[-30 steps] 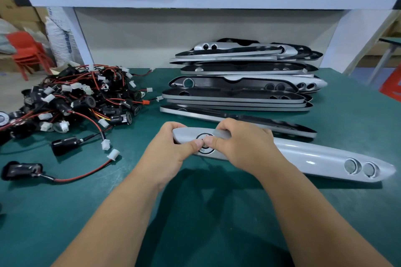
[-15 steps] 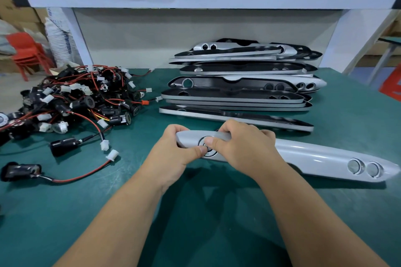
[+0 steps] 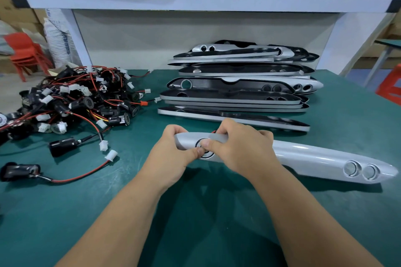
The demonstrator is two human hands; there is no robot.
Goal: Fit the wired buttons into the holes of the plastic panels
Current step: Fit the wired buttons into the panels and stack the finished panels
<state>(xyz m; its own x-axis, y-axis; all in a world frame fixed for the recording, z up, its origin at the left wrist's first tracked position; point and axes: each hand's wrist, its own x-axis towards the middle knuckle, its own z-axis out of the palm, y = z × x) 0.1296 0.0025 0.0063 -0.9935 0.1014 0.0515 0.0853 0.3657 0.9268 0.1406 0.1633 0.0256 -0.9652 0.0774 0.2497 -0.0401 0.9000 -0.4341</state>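
Note:
A long silver plastic panel [image 3: 314,158] lies across the green table in front of me, two round holes near its right end. My left hand [image 3: 171,156] grips the panel's left end, thumb pressing a round button [image 3: 202,149] seated in the left hole. My right hand [image 3: 240,147] curls over the panel just right of the button, its thumb on the button too. A bit of red wire shows above the right fingers. A tangled pile of black wired buttons [image 3: 71,102] with red wires and white plugs lies at the left.
A stack of several black and silver panels [image 3: 238,84] sits at the back centre, one more panel [image 3: 260,120] lying in front of it. Two loose wired buttons [image 3: 63,145] lie near the table's left edge. A white shelf frame [image 3: 195,0] spans overhead.
The panel has slid slightly to the right and nearer with both hands on it. Both thumbs stay pressed on the button; a bit of red wire now shows above the right fingers.

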